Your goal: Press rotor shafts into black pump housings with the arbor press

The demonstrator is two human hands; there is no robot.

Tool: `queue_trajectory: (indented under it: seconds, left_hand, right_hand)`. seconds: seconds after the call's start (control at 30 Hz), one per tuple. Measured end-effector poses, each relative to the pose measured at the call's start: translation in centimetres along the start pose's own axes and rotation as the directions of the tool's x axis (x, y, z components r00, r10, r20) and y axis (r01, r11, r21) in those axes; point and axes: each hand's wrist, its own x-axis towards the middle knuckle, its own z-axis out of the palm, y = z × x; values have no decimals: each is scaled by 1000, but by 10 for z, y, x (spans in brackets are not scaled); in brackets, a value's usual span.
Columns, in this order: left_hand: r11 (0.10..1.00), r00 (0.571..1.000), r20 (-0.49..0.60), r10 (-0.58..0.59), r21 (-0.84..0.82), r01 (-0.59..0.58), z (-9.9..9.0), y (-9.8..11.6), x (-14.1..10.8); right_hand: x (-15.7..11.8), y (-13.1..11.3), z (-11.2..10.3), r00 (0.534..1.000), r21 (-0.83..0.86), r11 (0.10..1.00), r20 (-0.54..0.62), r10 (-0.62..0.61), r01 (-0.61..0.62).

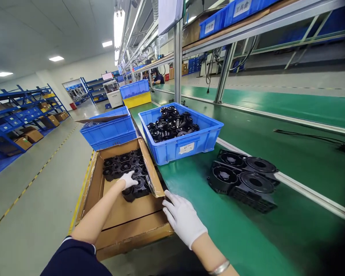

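Note:
My left hand [128, 180], in a white glove, reaches into an open cardboard box [126, 234]. Its thumb and fingers are apart over the nearest of several black plastic blower housings [138, 188], seemingly touching it; no closed grip shows. My right hand [184, 219], also gloved in white, rests with fingers stretched out at the box's right edge, beside the green bench top [218, 230]. To the right on the bench lie two more black blower housings [255, 183] side by side, their round openings facing up.
A blue bin [172, 151] full of black round motor-like parts stands beyond my right hand. Stacked blue bins [109, 132] sit past the box, and a yellow bin [138, 100] farther back. A metal post [178, 61] and a black cable [304, 135] are on the bench.

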Motion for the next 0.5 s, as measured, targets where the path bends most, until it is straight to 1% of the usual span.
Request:
queue_trajectory:
  seconds: [0.07, 0.13, 0.3, 0.4, 0.5]
  left_hand:
    - [998, 998, 26, -59, 5, 58, 26, 1, 13]
    - [995, 994, 32, -104, 11, 104, 40, 3, 27]
    - [980, 980, -15, -197, 13, 198, 52, 0, 55]
    - [969, 966, -78, -245, -6, 245, 64, 3, 60]
    - [965, 954, -144, -263, -33, 261, 76, 9, 61]
  right_hand:
    - [0, 0, 1, 1000, -11, 1000, -20, -19, 19]
    - [0, 0, 1, 999, -18, 999, -41, -31, 30]
    - [-2, 2, 4, 997, -5, 1000, -70, -24, 23]
    - [-2, 3, 5, 997, -3, 1000, -80, -20, 19]
    - [-2, 3, 5, 998, 2, 1000, -67, -13, 14]
